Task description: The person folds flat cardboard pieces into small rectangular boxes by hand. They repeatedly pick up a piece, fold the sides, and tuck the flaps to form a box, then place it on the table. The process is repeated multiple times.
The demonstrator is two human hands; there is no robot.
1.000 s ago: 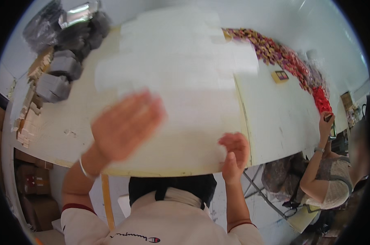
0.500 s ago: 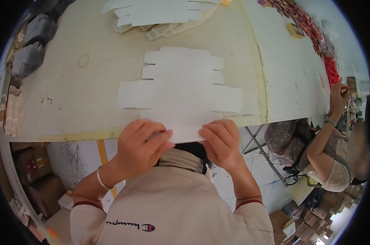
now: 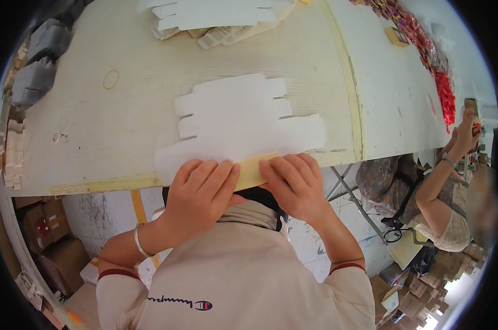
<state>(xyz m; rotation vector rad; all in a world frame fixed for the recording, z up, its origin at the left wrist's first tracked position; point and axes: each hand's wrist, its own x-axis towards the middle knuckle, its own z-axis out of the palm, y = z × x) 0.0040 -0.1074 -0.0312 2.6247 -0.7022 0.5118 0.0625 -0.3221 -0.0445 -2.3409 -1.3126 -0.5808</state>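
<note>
A white die-cut cardboard box blank (image 3: 232,121) lies on the table, turned slightly, with slotted tabs along its sides. Its near flap (image 3: 252,171) is folded up and over, showing a yellow face. My left hand (image 3: 202,190) presses the left end of this flap, fingers together and thumb below. At the flap's right end, my right hand (image 3: 293,184) grips with curled fingers. Both thumbs are partly hidden.
A stack of white box blanks (image 3: 216,15) lies at the far side, over crumpled wrapping. A rubber band (image 3: 111,80) rests at left. Grey stacks (image 3: 34,82) line the left edge. At far right are a small yellow box (image 3: 397,37), red pieces (image 3: 444,96) and another person's hand (image 3: 466,132).
The near flap has been bent up, so its yellow face now shows. The blank has turned and come nearer me. My hands closed further over the flap.
</note>
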